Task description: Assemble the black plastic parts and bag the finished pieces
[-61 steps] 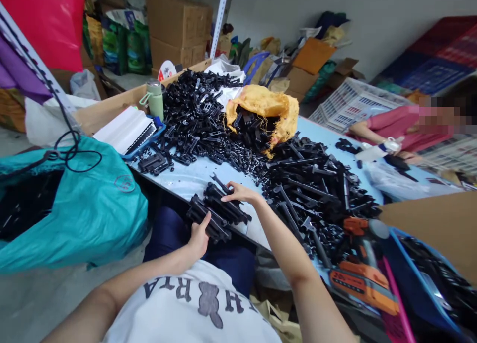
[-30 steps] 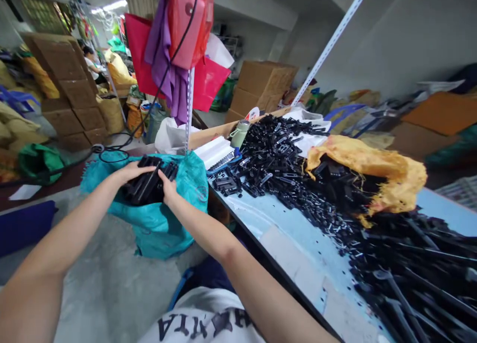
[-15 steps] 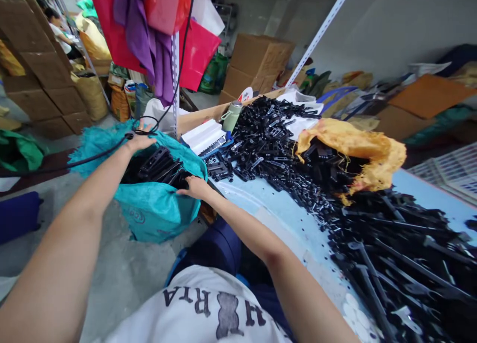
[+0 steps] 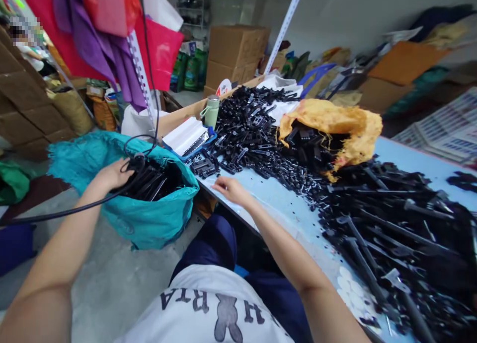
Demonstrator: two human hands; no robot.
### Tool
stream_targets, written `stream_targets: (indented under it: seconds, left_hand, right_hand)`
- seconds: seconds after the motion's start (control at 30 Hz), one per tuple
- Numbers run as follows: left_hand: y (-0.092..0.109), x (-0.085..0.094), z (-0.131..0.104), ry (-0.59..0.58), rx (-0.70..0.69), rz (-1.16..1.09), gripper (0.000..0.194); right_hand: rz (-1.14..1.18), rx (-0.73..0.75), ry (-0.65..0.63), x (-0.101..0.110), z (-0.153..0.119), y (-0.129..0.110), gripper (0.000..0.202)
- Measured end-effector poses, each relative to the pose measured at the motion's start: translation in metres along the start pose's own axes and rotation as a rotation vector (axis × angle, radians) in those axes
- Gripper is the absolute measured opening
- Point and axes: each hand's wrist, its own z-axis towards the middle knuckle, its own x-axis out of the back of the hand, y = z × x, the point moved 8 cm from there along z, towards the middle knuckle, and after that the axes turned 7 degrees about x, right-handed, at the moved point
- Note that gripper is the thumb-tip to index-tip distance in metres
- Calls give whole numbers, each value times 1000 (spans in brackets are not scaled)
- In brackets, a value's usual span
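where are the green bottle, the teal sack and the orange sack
green bottle (image 4: 211, 115): head view, on the middle of its body
teal sack (image 4: 149, 221): head view, on its front side below the opening
orange sack (image 4: 331, 115): head view, on the cloth above its opening

Light-blue table (image 4: 257, 186) under black parts (image 4: 242, 129)

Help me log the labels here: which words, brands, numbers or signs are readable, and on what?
White shirt: inverted letters including "H", "R", "A"; the whole word is unclear.
Teal sack: faint round mark, unreadable.
Red-and-white sign: too small to read.
Green bags: print too blurred to read.
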Motion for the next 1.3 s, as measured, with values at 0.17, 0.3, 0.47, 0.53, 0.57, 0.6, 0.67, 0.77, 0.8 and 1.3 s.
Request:
stream_targets:
  seconds: [0.17, 0.3, 0.47, 0.53, 0.57, 0.6, 0.67, 0.77, 0.8, 1.3]
  left_hand:
    - [68, 1, -122, 334, -82, -12, 23]
    - [200, -31, -182, 422, -591, -281, 19]
    - [281, -148, -104, -113, -241, -44, 32]
    - [269, -183, -73, -220, -5, 121, 35]
    - [263, -197, -64, -260, 40, 172, 35]
    - [257, -206, -57, -269, 63, 205, 34]
    - [249, -216, -50, -255, 63, 219, 30]
    - [253, -210, -54, -139, 3, 76, 26]
    - [261, -204, -58, -89, -37, -20, 25]
    - [369, -221, -154, -461, -161, -725, 18]
  right_hand:
    - [41, -165, -79, -33, -93, 35, 23]
    - [91, -320, 52, -23, -147, 46, 28]
    - [67, -414, 203, -10, -195, 40, 27]
    - [18, -433, 259, -5, -218, 40, 23]
    - [-9, -446, 285, -1, -230, 42, 22]
    - [-34, -463, 310, 3, -241, 46, 21]
    - [-67, -505, 357, 14, -260, 59, 23]
    - [-95, -563, 428, 49, -271, 93, 22]
    - [-114, -576, 451, 66, -268, 108, 23]
    - [-749, -1140, 429, 259, -164, 288, 29]
